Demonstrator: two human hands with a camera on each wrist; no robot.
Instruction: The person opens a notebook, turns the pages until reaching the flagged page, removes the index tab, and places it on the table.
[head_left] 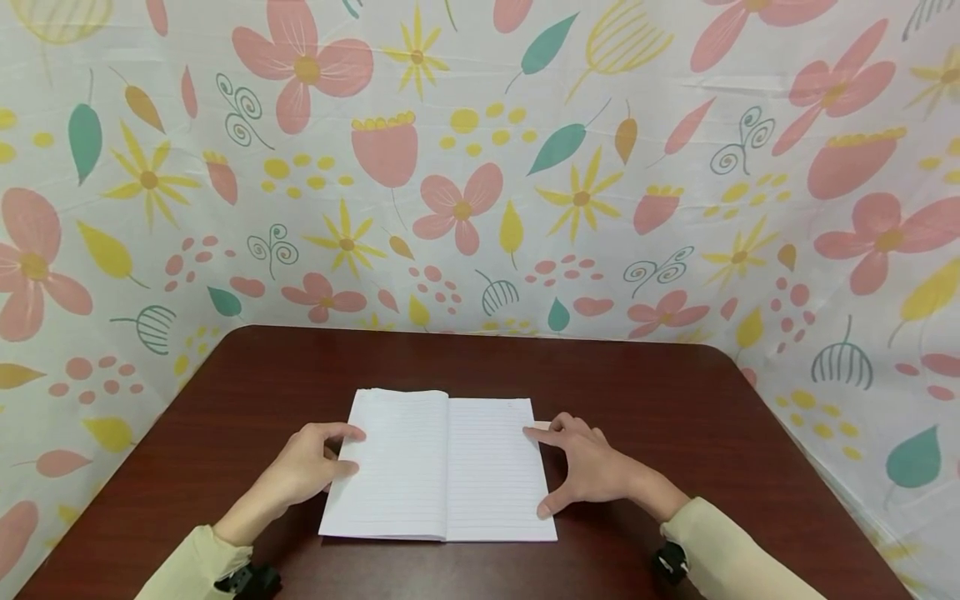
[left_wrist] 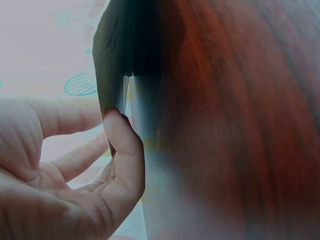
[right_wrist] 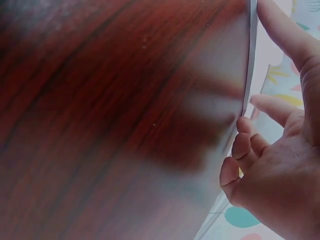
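An open notebook (head_left: 396, 467) with white ruled pages lies on the dark brown table, its fold running toward the person. At its left edge, the left hand (head_left: 303, 465) has its index fingertip and thumb over the page. The left wrist view shows that hand (left_wrist: 75, 165) holding the edge of the dim cover (left_wrist: 111, 65), one finger bent around it. Over the right edge, the right hand (head_left: 596, 467) rests its spread index finger and thumb on the page. Seen from the right wrist, its other fingers (right_wrist: 241, 145) curl loosely beside the notebook's thin edge (right_wrist: 251, 55).
The glossy table (head_left: 637, 392) has rounded far corners. A white cloth (head_left: 480, 125) printed with flowers and leaves hangs behind and beside it. Pale sleeves (head_left: 738, 546) and black wrist devices (head_left: 670, 562) show at both forearms.
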